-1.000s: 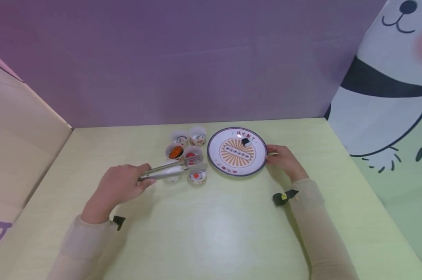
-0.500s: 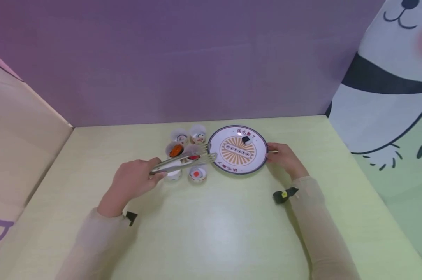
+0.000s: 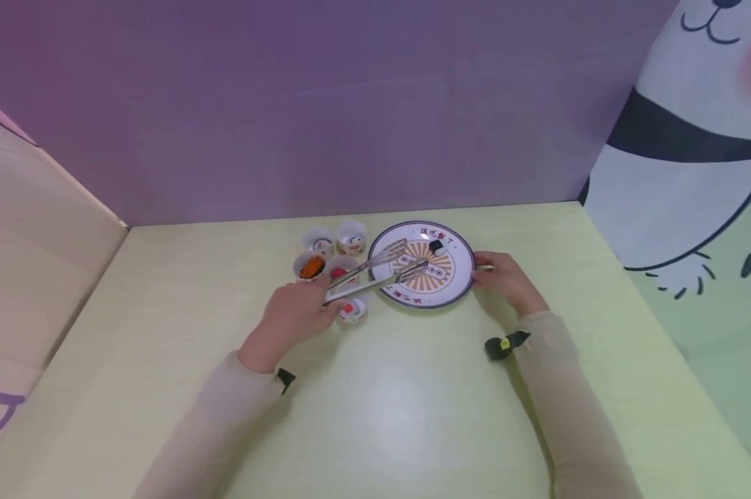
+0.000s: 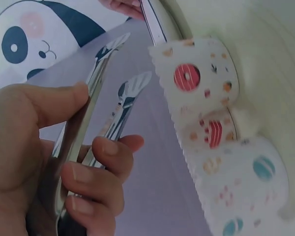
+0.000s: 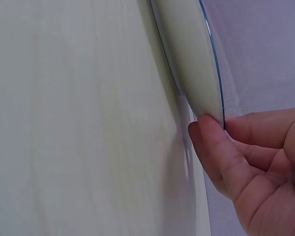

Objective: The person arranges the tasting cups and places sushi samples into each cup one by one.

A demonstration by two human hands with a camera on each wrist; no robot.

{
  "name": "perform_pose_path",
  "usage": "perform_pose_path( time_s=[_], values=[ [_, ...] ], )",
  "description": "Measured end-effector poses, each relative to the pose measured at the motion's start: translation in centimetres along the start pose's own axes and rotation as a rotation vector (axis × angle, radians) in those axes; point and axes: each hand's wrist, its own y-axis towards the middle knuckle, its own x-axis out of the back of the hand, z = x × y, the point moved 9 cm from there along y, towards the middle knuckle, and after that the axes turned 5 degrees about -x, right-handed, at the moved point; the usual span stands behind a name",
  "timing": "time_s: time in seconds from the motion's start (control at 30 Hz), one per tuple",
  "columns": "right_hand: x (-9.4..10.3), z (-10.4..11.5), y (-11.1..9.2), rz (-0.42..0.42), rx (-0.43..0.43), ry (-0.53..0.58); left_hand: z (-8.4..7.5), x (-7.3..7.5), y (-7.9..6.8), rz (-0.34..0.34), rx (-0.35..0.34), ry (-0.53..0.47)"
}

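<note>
Tongs (image 3: 375,272) gripped by left hand (image 3: 294,315) reach over plate (image 3: 459,287) holding one black piece (image 3: 436,246); right hand (image 3: 503,277) pinches its rim; cups (image 3: 313,267) beside hold sushi.

A panda picture (image 3: 693,132) hangs beside the purple wall (image 3: 325,104) behind the table (image 3: 382,409).

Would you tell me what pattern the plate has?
An orange sunburst centre and dark blue rim on the white plate; head view shows it best.

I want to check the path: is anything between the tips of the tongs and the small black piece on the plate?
Nothing visible. The tongs in the left hand hover open over the plate; bare plate separates them from the black piece.
</note>
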Motion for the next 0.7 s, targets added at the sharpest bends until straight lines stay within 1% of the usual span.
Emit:
perform_pose_path(
  time_s=[0.17, 0.27, 0.37, 0.43, 0.5, 0.7],
  values=[
    [-0.1, 0.1, 0.0, 0.009, 0.008, 0.005, -1.4, -0.2, 1.3, -0.031, 0.003, -0.016],
    [0.0, 0.1, -0.1, 0.005, 0.004, 0.002, -2.1, -0.4, 2.1, -0.042, 0.037, -0.013],
    [0.1, 0.0, -0.1, 0.000, 0.006, 0.000, -2.5, -0.7, 3.0, -0.037, 0.078, -0.018],
    [0.1, 0.0, 0.0, 0.001, 0.007, 0.001, -2.7, -1.1, 3.4, -0.022, 0.105, -0.025],
    [0.1, -0.1, 0.1, 0.001, 0.011, -0.005, -3.1, -1.4, 3.8, -0.002, 0.117, -0.021],
    [0.1, 0.0, 0.1, 0.001, 0.019, -0.024, -4.3, -1.8, 4.9, 0.047, 0.106, -0.022]
  ],
)
